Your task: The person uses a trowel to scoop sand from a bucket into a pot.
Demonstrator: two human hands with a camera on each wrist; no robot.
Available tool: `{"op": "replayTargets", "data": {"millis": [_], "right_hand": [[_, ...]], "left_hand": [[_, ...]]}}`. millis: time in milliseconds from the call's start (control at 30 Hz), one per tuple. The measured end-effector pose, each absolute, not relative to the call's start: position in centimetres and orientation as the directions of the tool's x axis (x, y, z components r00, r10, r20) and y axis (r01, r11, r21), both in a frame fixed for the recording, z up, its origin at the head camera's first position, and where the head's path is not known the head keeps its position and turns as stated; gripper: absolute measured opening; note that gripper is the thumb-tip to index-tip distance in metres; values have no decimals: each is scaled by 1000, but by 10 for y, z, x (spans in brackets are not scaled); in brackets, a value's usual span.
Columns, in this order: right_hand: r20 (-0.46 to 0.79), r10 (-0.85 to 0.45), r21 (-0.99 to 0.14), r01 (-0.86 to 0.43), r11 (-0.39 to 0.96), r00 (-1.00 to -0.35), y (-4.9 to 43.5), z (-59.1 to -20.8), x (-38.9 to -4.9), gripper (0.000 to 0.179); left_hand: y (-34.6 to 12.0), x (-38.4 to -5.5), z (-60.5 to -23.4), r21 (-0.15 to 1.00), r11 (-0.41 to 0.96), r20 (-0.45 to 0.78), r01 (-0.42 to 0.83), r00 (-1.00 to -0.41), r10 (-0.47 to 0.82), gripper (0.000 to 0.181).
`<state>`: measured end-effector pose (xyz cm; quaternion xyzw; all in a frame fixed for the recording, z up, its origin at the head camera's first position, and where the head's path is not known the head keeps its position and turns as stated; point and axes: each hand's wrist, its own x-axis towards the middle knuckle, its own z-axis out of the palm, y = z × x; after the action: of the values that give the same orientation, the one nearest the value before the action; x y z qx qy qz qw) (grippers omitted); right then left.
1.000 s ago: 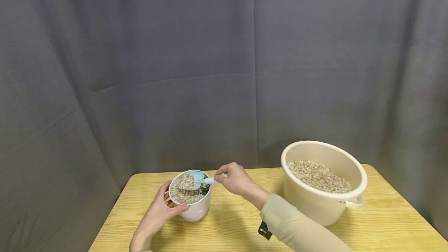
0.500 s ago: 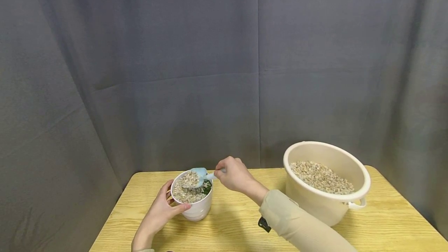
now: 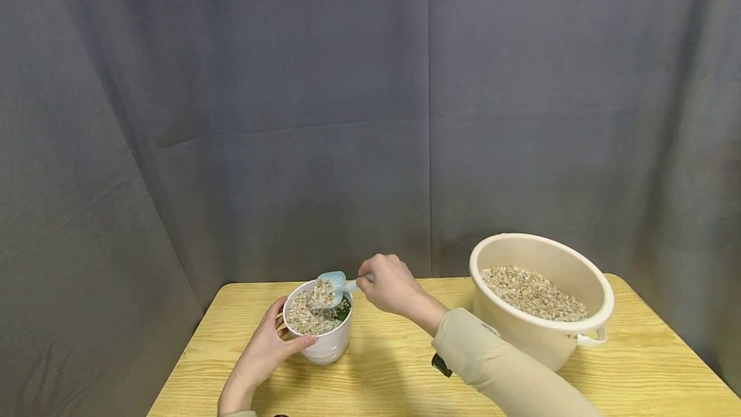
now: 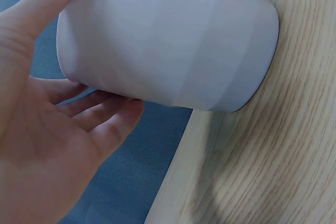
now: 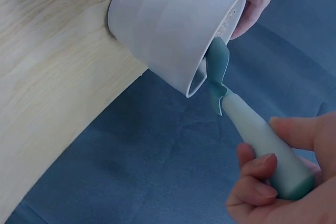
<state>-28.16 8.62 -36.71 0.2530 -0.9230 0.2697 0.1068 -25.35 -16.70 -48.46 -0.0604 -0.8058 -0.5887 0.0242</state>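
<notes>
Head view: left hand (image 3: 265, 347) holds 1 pot (image 3: 327, 347), right hand (image 3: 393, 287) 1 scoop (image 3: 341, 287).

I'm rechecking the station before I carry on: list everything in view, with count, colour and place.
pot: 1, white, on the table, left of the bucket
scoop: 1, light blue, pale handle, blade at the pot's mouth
gravel: uncounted grains, beige-grey, in pot, scoop and bucket
leafy-looking patch: 1, dark green, inside the pot; not clear what it is
bucket: 1, cream, table's right side
table: 1, yellowish wood, beneath pot and bucket
curtain: backdrop, grey, behind the table
black items: 2, near the wrists, mostly hidden
sleeves: 2, beige, on the arms
left hand: 1, holding the pot
right hand: 1, gripping the scoop's handle
</notes>
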Motion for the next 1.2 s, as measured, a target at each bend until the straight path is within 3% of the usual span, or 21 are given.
{"op": "replayTargets", "data": {"millis": [300, 600, 767, 967, 1200], "right_hand": [[389, -437, -346, -568, 747, -811, 85, -362, -277, 12], [480, -537, -178, -677, 714, -693, 88, -364, -275, 13], [496, -547, -124, -678, 724, -675, 90, -364, -273, 17], [487, -562, -57, -667, 743, -668, 95, -363, -269, 8], [543, -608, 95, -677, 730, -579, 98, -364, -266, 10]], "left_hand": [[-168, -256, -485, 947, 310, 69, 84, -996, 59, 101], [-167, -253, -483, 946, 313, 69, 88, -995, 72, 101], [-167, -252, -483, 949, 307, 55, 71, -997, 61, 101], [-167, -253, -484, 953, 290, 68, 87, -995, 75, 100], [-169, -254, -485, 953, 287, 77, 97, -994, 81, 100]]}}
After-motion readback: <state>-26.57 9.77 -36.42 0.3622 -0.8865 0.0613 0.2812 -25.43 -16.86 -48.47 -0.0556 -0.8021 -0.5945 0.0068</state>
